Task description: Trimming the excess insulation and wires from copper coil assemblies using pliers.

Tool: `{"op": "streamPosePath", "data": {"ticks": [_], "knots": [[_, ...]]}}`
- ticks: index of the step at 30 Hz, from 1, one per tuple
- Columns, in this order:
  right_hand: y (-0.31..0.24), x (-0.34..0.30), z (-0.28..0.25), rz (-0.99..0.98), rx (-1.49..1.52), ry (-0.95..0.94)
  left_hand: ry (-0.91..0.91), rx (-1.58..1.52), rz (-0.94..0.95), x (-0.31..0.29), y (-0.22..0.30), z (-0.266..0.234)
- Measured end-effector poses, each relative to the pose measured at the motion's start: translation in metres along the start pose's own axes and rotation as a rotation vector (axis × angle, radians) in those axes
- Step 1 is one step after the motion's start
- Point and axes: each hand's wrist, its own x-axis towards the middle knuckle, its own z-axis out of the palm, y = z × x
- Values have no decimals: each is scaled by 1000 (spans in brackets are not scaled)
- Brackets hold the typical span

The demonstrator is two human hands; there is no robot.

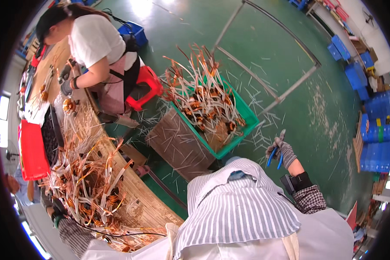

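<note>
Worker's right hand (286, 154), gloved, is out to the side, well apart from the counter (138, 190); its grip is closed about blue-handled pliers (280, 161). Left hand (57, 210) is at the near-left edge of the copper coils (89, 190) heaped on the counter; its fingers are partly hidden, so one cannot tell whether that grip has anything. Step looks like picking out a coil for trimming (a guess). Next move probably calls for freeing one without snagging neighbours, then bringing the pliers across. Beyond: green crate (249, 123) of more coils; farther, a co-worker (95, 43), bent over the counter.
</note>
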Motion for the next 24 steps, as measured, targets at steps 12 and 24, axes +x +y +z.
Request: {"op": "streamPosePath", "data": {"ticks": [12,24], "knots": [[9,54,5,201,-640,-64,-168,579,842,-426,1,254],[-1,349,22,-212,-2732,-738,-642,982,-233,-608,-122,310]]}}
